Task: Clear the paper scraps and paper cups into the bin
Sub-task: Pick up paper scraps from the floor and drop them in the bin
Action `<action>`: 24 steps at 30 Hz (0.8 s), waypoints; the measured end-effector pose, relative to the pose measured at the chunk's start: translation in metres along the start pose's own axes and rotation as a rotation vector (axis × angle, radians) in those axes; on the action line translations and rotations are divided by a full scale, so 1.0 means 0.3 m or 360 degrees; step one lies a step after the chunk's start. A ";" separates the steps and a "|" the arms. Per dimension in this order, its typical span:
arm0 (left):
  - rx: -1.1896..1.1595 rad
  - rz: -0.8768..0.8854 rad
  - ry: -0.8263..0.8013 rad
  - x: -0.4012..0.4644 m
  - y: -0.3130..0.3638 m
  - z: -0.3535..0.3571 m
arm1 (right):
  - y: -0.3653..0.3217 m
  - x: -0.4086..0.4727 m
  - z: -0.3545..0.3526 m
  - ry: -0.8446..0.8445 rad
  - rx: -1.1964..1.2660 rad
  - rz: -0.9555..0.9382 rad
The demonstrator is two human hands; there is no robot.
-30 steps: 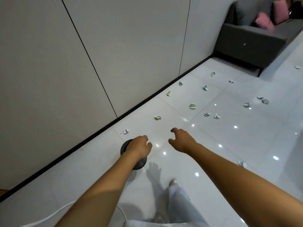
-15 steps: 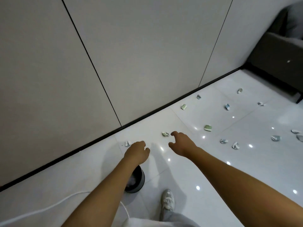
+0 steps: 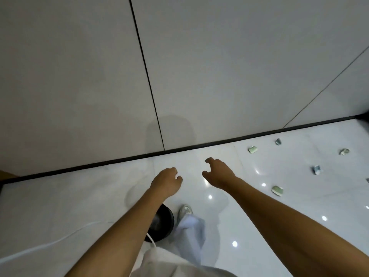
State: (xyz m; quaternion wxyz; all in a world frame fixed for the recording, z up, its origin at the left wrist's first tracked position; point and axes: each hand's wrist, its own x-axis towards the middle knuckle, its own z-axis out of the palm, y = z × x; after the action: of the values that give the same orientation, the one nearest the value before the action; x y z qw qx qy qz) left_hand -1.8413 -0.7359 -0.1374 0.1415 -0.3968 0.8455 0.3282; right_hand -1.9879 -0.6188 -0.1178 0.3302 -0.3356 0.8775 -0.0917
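Both the left hand (image 3: 166, 181) and right hand (image 3: 216, 172) hang loosely curled, holding nothing. Crumpled paper scraps (image 3: 277, 190) lie on the floor (image 3: 279, 226) to the right; probably light and soft, easily pinched anywhere. The bin (image 3: 162, 224) stands below the left arm.

Glossy floor (image 3: 289, 226) left bare ahead of both hands up to the wall (image 3: 219, 76), black bin (image 3: 162, 224) blocked from above by the left forearm, shoe (image 3: 185, 210) set just beside it, paper scraps (image 3: 277, 190) scattered rightward, unobstructed

The left forearm hides much of the dark bin (image 3: 162, 224) below the left hand (image 3: 165, 181); a scrap (image 3: 367, 180) far right of the right hand (image 3: 217, 173) is edge-cut.
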 end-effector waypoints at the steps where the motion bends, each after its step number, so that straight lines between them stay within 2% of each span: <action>1: -0.0029 -0.0029 0.0016 0.037 -0.008 -0.016 | -0.019 0.046 -0.012 -0.0018 -0.0028 -0.0028; 12: -0.0332 -0.0465 0.0151 0.237 -0.114 -0.111 | -0.185 0.423 -0.043 -0.0268 -0.0297 -0.0299; 17: -0.0489 -0.0669 0.0107 0.251 -0.139 -0.061 | -0.211 0.507 -0.021 -0.0413 -0.0366 -0.0436; 24: -0.0799 -0.0929 0.0195 0.314 -0.079 0.034 | -0.162 0.627 -0.023 -0.0582 -0.0495 -0.0641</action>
State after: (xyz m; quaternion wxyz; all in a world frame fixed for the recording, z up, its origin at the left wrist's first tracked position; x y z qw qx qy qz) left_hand -1.8842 -0.7945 -0.2026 0.0766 -0.6618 0.5974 0.4464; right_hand -2.0715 -0.7783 -0.1913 0.4024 -0.5602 0.7229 0.0419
